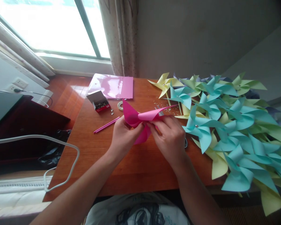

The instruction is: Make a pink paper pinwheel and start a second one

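Observation:
Both hands hold a pink paper pinwheel (135, 118) above the middle of the wooden table (135, 165). My left hand (123, 136) grips its left side with fingers curled round the folded paper. My right hand (170, 137) pinches the centre of it from the right, fingers pressed together. One pink flap (159, 112) points out to the right. A pink stick (107, 124) lies on the table just left of my left hand.
A heap of blue, yellow and green pinwheels (227, 125) covers the table's right side. At the back lie pink paper sheets (111, 86), an open small box (98, 101), a tape roll (120, 105) and scattered small pins (154, 104). A white cable (61, 147) loops at left.

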`<state>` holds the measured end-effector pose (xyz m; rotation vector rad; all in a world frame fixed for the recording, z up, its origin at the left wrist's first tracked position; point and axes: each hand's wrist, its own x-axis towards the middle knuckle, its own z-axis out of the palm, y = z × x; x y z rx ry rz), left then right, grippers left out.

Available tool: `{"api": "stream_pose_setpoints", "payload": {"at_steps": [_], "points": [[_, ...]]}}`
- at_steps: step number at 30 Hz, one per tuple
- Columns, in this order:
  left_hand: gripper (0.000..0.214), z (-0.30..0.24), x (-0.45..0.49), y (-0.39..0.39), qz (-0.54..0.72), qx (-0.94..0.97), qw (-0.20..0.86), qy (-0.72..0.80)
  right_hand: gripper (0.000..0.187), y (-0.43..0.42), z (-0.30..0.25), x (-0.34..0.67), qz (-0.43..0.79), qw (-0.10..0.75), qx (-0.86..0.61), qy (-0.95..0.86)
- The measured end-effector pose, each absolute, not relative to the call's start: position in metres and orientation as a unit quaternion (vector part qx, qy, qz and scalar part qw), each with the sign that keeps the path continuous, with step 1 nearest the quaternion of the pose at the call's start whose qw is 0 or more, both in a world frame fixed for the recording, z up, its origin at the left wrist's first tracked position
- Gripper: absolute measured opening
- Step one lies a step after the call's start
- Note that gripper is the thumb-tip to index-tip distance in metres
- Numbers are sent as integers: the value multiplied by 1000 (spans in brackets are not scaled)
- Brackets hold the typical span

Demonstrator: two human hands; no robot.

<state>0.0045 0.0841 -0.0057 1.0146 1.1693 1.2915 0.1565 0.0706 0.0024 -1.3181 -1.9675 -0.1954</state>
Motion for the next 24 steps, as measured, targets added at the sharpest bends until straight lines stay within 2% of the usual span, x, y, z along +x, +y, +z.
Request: {"api": "stream_pose_setpoints", "payload": {"at_steps": [9, 20, 24], "points": [[33, -4, 4, 85, 539, 399, 566, 479, 11, 73, 3, 159, -31, 403, -501, -765], [26, -7, 3, 85, 530, 422, 550, 488, 12, 73, 1, 158, -42, 387, -518, -762], [27, -7, 3, 85, 533, 409, 547, 498, 10, 73, 6, 162, -20, 442, -510, -737]]}}
